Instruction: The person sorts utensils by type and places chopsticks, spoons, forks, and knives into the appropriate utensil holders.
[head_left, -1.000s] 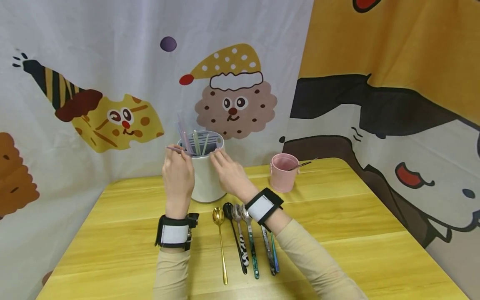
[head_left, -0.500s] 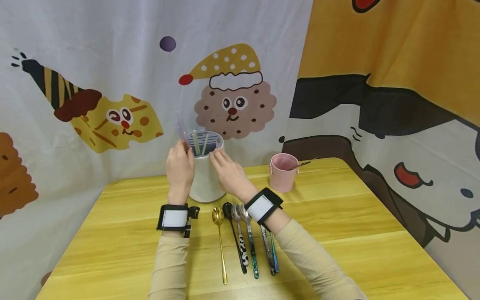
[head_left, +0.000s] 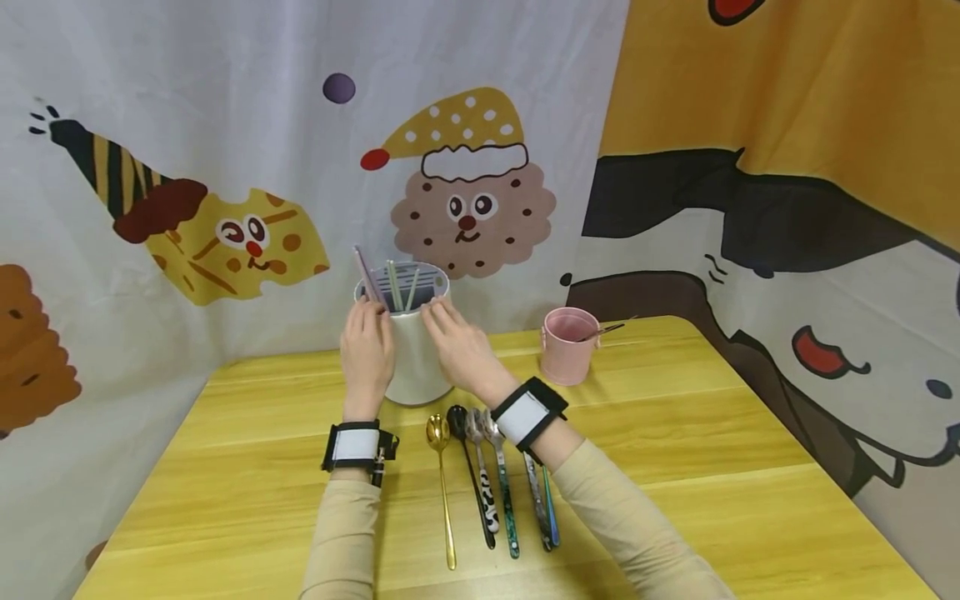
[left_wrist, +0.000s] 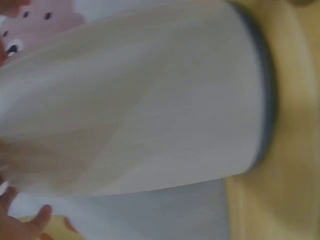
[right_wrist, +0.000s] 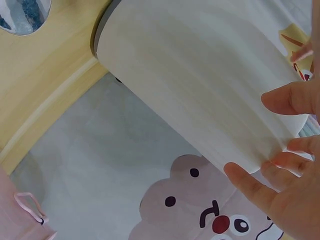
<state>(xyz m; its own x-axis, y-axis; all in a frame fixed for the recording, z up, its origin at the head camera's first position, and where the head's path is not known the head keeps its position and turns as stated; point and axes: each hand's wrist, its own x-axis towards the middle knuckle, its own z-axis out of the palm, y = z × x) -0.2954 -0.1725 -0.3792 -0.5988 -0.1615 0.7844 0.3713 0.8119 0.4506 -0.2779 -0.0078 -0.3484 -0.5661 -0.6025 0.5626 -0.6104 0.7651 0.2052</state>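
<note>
A white cylindrical container point(head_left: 415, 358) stands upright at the back of the table, with pink-purple straws point(head_left: 369, 279) and pale green straws point(head_left: 395, 285) inside. My left hand point(head_left: 367, 346) rests at the left front of its rim, below the purple straws. In the left wrist view, its loosely spread fingers point(left_wrist: 41, 216) show beside the container. The right hand point(head_left: 459, 342) touches the rim's right front with extended fingers. Its thumb point(right_wrist: 282, 98) lies against or just over the outer wall in the right wrist view. Some left fingertips are hidden behind the hand.
Several long-handled spoons lie in front of the container, among them a gold spoon point(head_left: 438, 433) and a black spoon point(head_left: 457, 421). To the right stands a small pink bucket point(head_left: 566, 358) with thin dark sticks point(head_left: 600, 332) leaning out. A patterned curtain point(head_left: 360, 50) hangs behind the table point(head_left: 240, 467).
My left hand has brought a purple straw from lying sideways to upright in the container, let go, and settled lower at the rim. The right hand has stayed in place.
</note>
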